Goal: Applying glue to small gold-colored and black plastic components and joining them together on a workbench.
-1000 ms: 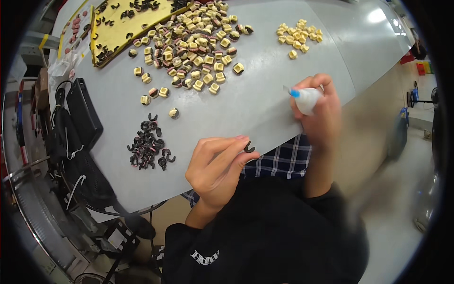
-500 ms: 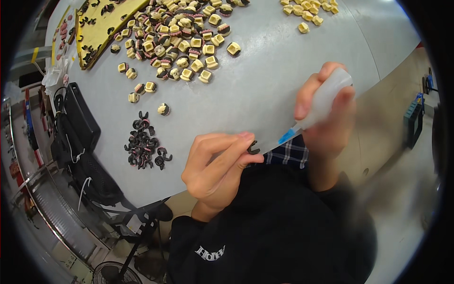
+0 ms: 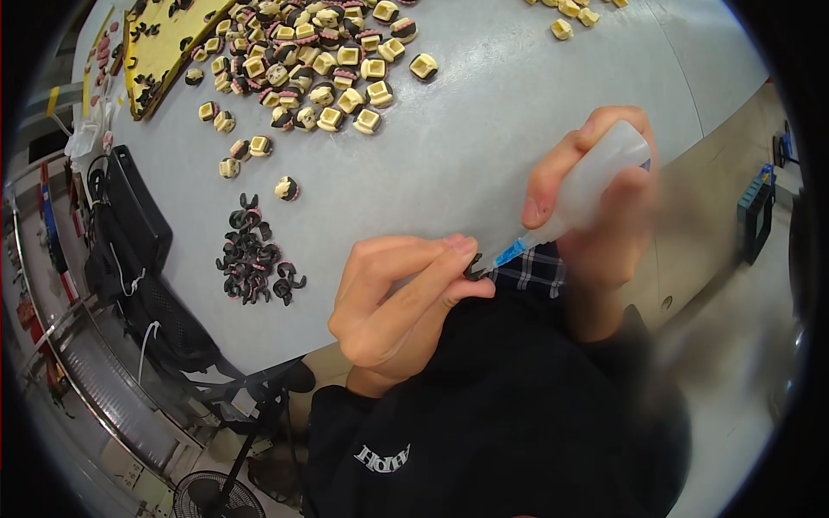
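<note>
Between the thumb and fingertips of my left hand is a small black C-shaped piece. My right hand grips a translucent white squeeze bottle, tilted so its blue nozzle points down and left. The thin tip sits at the black piece; whether any liquid is coming out is too small to see. Left of my left hand, a little heap of similar black curved pieces, some with pink edges, lies on the grey table.
Many cream, black and pink small pieces are heaped at the back. A yellow board with black pieces is at the far left, with plain cream pieces at the far right. A black device stands along the left edge.
The bottle's tip and the black piece have come together, my left hand shifting slightly right and the nozzle moving left. The table items appear shifted a little up and left in the view.
</note>
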A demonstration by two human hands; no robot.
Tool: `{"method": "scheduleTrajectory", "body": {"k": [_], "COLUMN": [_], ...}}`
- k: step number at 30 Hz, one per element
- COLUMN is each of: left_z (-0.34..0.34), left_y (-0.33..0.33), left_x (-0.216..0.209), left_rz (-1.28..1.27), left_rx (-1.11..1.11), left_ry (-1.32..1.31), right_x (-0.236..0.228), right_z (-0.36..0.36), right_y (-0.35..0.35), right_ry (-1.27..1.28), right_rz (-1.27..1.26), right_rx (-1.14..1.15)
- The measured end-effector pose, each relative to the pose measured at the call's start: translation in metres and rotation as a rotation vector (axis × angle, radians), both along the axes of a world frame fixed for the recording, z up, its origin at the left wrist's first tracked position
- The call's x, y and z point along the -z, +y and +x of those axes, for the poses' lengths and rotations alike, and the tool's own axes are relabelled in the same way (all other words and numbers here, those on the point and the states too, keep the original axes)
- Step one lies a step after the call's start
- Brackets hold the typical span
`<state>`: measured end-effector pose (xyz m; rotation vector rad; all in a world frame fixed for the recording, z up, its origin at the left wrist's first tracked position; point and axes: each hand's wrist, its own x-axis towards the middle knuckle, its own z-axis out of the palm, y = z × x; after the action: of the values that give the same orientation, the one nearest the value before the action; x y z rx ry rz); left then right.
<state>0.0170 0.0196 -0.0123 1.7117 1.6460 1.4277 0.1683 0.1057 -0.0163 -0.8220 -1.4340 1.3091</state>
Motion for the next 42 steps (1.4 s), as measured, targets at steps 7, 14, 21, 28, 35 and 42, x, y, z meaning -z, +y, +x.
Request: {"method": "scheduleTrajectory", "body": {"k": [7,14,21,28,35,42], "left_z": [0.0,0.0001,-0.0002,0.0005,0.0006,0.0021], "left_y": [0.0,-0.0006,-0.0009,0.0002,-0.0005,0.0003], "left_x": [-0.0009,-0.0005,0.0014,0.0019,0.0039,0.0043], "left_rz": [-0.003,-0.009,0.005,0.007,0.026,0.02], "left_rx": [-0.002,-0.003,-0.002,-0.003,-0.014,-0.022], "left_ry": [0.008,0.012,0.013,0.022,0.011,-0.008], "right_x": [-0.0012,0.0002,-0.0006,-0.0006,-0.0024,-0.0019], "right_z": [-0.0001,0.0019,0.0018,0.0003,0.0002,-0.0008], "right_y": [-0.0004,0.0004,-0.0004,-0.0001,-0.0007,-0.0015], "right_ry": [-0.021,-0.041,-0.028,0.004,-0.053,-0.057], "right_rz": [0.03,0.068,0.057,0.048,0.059,0.085], "right_rx": [0.016,0.034,0.043,0.01,0.084,0.087]}}
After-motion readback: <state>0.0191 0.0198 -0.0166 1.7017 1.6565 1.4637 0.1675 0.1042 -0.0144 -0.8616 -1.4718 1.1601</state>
